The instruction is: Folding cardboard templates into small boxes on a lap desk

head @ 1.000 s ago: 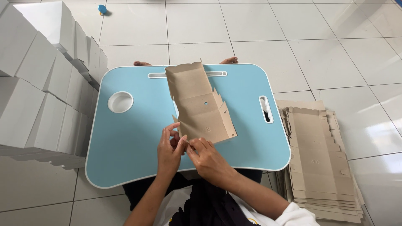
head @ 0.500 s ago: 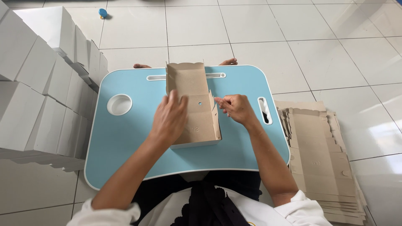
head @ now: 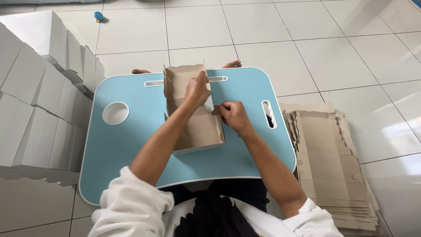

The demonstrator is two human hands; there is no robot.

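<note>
A brown cardboard box blank [head: 193, 127], partly folded into a box shape, stands on the light blue lap table [head: 131, 145]. My left hand [head: 196, 90] reaches over its top and grips the far upper wall. At the box's right side my right hand [head: 232, 116] pinches a side flap. Both sleeves are white and pushed up the forearms.
Rows of folded white boxes [head: 39, 105] are stacked on the tiled floor at the left. A pile of flat brown blanks [head: 329, 162] lies on the floor at the right. A small blue object [head: 99, 16] sits on the tiles at the far left. Toes [head: 141, 71] show beyond the table.
The flat blank has been raised into an open box shape. My left hand moved from pressing on its face to its top edge, and my right hand came in to the right side flap.
</note>
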